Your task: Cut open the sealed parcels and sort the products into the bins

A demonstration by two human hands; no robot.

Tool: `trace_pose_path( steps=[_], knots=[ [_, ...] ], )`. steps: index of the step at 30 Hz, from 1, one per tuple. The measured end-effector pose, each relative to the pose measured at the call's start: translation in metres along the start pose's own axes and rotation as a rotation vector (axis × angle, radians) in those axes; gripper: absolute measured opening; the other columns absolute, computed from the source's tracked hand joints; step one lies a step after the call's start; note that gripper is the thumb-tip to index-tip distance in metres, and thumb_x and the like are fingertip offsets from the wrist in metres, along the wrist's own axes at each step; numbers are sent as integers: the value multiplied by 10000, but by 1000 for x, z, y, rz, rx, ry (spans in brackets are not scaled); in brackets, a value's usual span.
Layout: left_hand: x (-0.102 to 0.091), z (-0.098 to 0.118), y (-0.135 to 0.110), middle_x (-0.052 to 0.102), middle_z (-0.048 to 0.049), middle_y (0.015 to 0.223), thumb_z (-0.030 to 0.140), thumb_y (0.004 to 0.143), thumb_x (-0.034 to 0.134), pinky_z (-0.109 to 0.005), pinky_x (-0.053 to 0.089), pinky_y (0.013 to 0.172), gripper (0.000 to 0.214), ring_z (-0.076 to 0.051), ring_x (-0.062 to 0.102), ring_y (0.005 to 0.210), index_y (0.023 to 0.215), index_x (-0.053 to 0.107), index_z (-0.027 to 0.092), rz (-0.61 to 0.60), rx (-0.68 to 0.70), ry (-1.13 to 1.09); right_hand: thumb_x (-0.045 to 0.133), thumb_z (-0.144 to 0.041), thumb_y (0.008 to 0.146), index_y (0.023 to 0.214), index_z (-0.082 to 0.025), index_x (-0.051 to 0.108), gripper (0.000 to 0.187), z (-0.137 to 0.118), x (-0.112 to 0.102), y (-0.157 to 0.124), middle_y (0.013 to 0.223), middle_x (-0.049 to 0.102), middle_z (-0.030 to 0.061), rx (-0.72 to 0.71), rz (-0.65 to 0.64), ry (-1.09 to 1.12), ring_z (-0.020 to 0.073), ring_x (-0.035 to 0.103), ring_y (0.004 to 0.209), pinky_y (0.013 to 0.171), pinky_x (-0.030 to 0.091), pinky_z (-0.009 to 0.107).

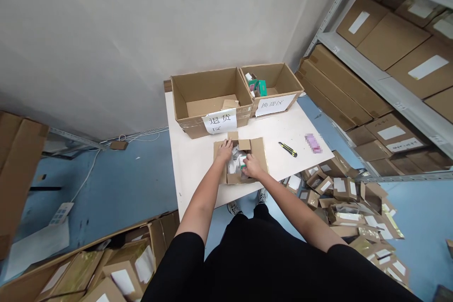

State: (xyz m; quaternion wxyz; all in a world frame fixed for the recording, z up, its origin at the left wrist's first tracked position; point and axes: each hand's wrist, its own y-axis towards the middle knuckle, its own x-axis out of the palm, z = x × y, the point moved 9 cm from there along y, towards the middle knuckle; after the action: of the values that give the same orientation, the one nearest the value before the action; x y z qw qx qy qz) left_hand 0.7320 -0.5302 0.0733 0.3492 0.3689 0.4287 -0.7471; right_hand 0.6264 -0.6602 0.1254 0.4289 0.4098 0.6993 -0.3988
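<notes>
A small opened cardboard parcel lies on the white table, its flaps spread. White packing paper fills it. My left hand rests on the parcel's left flap, fingers curled over the edge. My right hand reaches inside and closes on a small green and white item, mostly hidden by the fingers.
Two labelled open cartons stand at the table's back: a large one and a smaller one holding green boxes. A utility knife and a pink blurred object lie to the right. Small parcels pile on the floor; shelving stands right.
</notes>
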Motion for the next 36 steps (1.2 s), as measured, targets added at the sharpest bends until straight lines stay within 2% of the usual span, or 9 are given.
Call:
trace_pose_path(
  steps=[3,8,14,17,20,26,32,34,36],
  knots=[
    [-3,3,-3,132,-117,1801,220,890,615,-553,192,1316,807,-332,111,1663,1659,371,227,-5,16,-7,810,-266,810,1186,-141,692,413,3,-5,8,1437,553,199,-27,-30,22,351,491,1340,1117,444,440],
    [-10,9,-23,140,-89,1804,172,865,645,-564,144,1332,742,-339,61,1668,1587,488,240,62,-16,2,902,-260,759,1216,-171,645,532,9,-2,27,1238,684,136,-17,-213,77,288,651,1113,931,519,359],
    [-4,0,-89,61,-90,1814,286,902,647,-660,151,1309,764,-406,-55,1657,1633,425,266,318,-226,-55,943,-253,726,1382,-221,641,723,-1,-35,38,1305,669,130,-146,-95,130,300,636,1204,983,498,358],
    [22,-14,-118,84,-114,1810,403,884,692,-695,358,1206,870,-490,111,1627,1675,339,315,284,-397,-127,924,-246,749,1457,-227,628,767,-7,-53,39,1295,661,136,-198,-71,128,312,633,1217,989,501,364],
    [38,-21,-132,97,-106,1809,393,893,682,-589,541,1059,895,-446,463,1474,1688,271,400,253,-475,-217,921,-245,741,1491,-255,616,810,-15,-77,41,1298,658,120,-240,-35,132,313,635,1208,981,510,362],
    [22,-37,-143,106,-118,1807,372,938,640,-558,539,1024,833,-415,552,1369,1687,277,408,246,-536,-183,943,-289,700,1479,-276,626,840,-29,-143,43,1270,663,82,-335,94,179,301,639,1179,993,508,354],
    [-5,-100,-178,77,-91,1812,393,948,625,-516,522,1052,810,-397,543,1395,1685,291,397,235,-630,-140,914,-311,737,1515,-293,577,849,17,-211,35,1311,648,69,-333,289,237,310,611,1208,1045,490,402],
    [-12,-122,-190,81,-72,1815,411,954,630,-480,520,1073,795,-370,540,1412,1680,306,389,221,-636,-149,917,-298,728,1522,-287,573,865,43,-217,38,1328,639,76,-300,329,229,321,597,1223,1052,484,408],
    [-21,-138,-200,130,-61,1811,478,971,620,-483,493,1125,736,-368,487,1470,1655,375,359,234,-627,-172,921,-279,711,1523,-269,575,883,66,-206,44,1306,641,88,-235,316,206,322,596,1197,1033,486,396]
  ],
)
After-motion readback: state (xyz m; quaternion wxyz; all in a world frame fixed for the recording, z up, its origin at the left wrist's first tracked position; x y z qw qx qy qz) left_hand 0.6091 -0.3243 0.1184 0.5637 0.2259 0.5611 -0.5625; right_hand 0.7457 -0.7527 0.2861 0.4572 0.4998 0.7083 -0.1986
